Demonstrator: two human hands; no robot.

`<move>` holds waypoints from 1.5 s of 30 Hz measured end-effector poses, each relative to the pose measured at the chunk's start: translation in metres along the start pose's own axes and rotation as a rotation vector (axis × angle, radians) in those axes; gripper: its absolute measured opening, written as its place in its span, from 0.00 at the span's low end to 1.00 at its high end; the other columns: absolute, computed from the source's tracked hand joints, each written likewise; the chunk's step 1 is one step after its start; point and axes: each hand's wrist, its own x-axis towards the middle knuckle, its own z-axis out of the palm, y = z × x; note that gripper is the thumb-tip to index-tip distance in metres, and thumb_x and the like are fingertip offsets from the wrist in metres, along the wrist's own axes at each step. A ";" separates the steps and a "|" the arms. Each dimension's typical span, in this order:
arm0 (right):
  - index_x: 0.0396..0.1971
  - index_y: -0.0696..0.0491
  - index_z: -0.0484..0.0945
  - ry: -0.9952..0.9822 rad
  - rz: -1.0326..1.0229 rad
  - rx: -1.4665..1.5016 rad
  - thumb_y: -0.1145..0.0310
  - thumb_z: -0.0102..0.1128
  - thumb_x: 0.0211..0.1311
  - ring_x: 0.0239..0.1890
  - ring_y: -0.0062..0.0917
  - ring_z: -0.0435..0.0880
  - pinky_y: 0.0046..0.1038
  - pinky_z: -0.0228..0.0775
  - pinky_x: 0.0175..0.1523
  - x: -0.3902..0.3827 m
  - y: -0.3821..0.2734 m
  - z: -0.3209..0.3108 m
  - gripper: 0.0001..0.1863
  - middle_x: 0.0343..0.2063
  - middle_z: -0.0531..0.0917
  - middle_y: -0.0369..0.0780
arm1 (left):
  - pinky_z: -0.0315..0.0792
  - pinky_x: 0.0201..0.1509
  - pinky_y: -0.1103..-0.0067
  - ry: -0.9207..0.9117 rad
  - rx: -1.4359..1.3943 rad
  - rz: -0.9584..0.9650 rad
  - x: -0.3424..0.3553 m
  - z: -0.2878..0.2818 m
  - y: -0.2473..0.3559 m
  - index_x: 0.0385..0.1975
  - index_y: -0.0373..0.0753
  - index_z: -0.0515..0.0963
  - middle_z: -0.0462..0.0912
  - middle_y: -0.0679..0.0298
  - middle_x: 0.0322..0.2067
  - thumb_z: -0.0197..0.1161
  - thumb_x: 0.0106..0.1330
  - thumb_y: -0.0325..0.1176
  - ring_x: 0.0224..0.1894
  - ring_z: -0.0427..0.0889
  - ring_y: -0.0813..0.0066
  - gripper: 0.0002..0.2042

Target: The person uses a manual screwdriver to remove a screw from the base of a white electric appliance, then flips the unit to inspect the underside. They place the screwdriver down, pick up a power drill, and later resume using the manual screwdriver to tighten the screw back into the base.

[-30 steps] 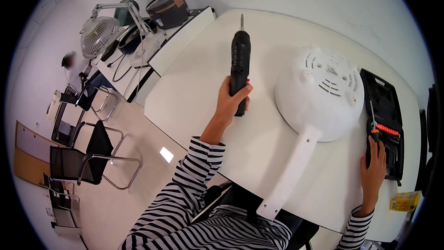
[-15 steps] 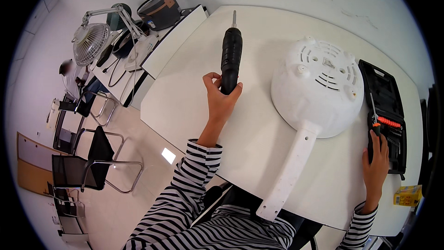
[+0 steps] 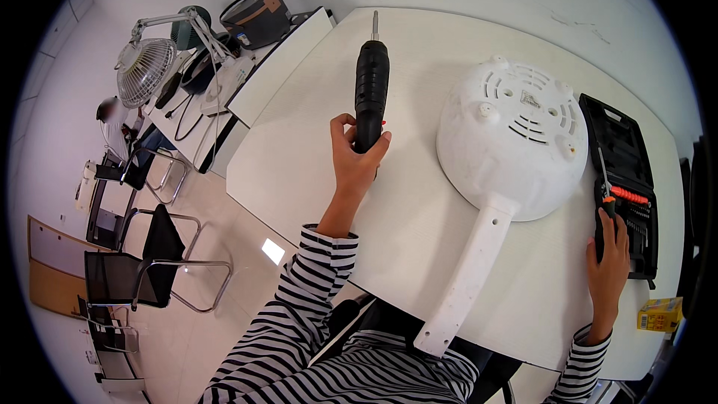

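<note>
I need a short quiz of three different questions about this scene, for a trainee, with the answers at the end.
1. True or false: the left hand holds the black driver.
2. What does the right hand rest on? A) the fan base B) the black bit case C) the yellow box
3. Fill in: the fan base's white pole points toward the ____.

Key: 1 true; 2 B; 3 person

One electric screwdriver [image 3: 371, 90], one white fan housing [image 3: 513, 138], one tool case [image 3: 622, 179], two chairs [image 3: 142, 265].
</note>
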 end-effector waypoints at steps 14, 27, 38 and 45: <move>0.56 0.44 0.67 0.029 -0.024 0.021 0.70 0.55 0.56 0.52 0.38 0.73 0.36 0.68 0.52 0.001 0.000 -0.001 0.25 0.54 0.68 0.43 | 0.75 0.32 0.76 -0.176 -0.473 -0.097 -0.041 -0.016 0.046 0.53 0.37 0.61 0.75 0.56 0.37 0.53 0.64 0.32 0.37 0.81 0.60 0.18; 0.56 0.44 0.68 0.038 -0.036 0.026 0.69 0.55 0.57 0.51 0.39 0.74 0.36 0.69 0.51 0.002 -0.002 -0.003 0.24 0.53 0.69 0.45 | 0.47 0.56 0.37 -0.158 1.268 0.266 -0.017 -0.034 0.015 0.40 0.35 0.64 0.77 0.58 0.32 0.62 0.57 0.41 0.48 0.72 0.61 0.20; 0.56 0.44 0.68 0.029 -0.040 0.027 0.68 0.54 0.57 0.53 0.39 0.73 0.36 0.69 0.52 0.003 -0.002 -0.003 0.24 0.54 0.69 0.45 | 0.51 0.57 0.40 -0.156 1.505 0.275 -0.023 -0.015 -0.001 0.43 0.32 0.63 0.74 0.53 0.39 0.59 0.60 0.48 0.50 0.69 0.58 0.25; 0.56 0.44 0.68 0.003 -0.015 0.015 0.68 0.54 0.57 0.55 0.40 0.70 0.36 0.67 0.54 0.003 -0.004 -0.005 0.24 0.55 0.68 0.44 | 0.57 0.63 0.64 -0.055 0.724 0.314 -0.045 -0.032 0.043 0.55 0.33 0.62 0.68 0.53 0.52 0.59 0.61 0.42 0.57 0.67 0.60 0.26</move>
